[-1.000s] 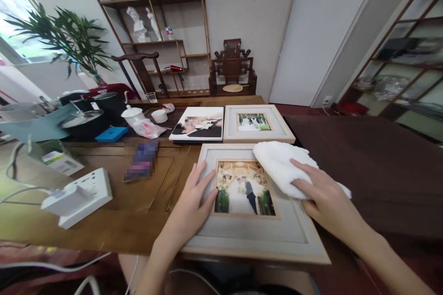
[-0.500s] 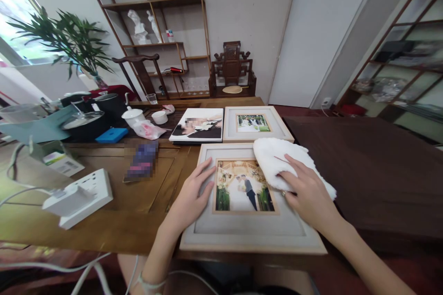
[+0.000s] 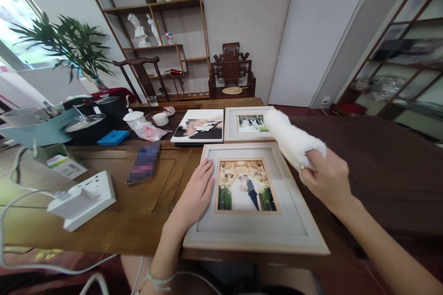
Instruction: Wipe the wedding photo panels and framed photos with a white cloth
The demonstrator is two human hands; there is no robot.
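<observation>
Frame apparently under left hand

No text can be read; the small box bears only blurred print

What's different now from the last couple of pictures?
The right hand has carried the white cloth, now bunched in its grip, away and rightward; in view it overlaps the far frame's right end. The left hand's fingers have drawn together. It stays on the near frame's left side; both frames lie as before.
</observation>
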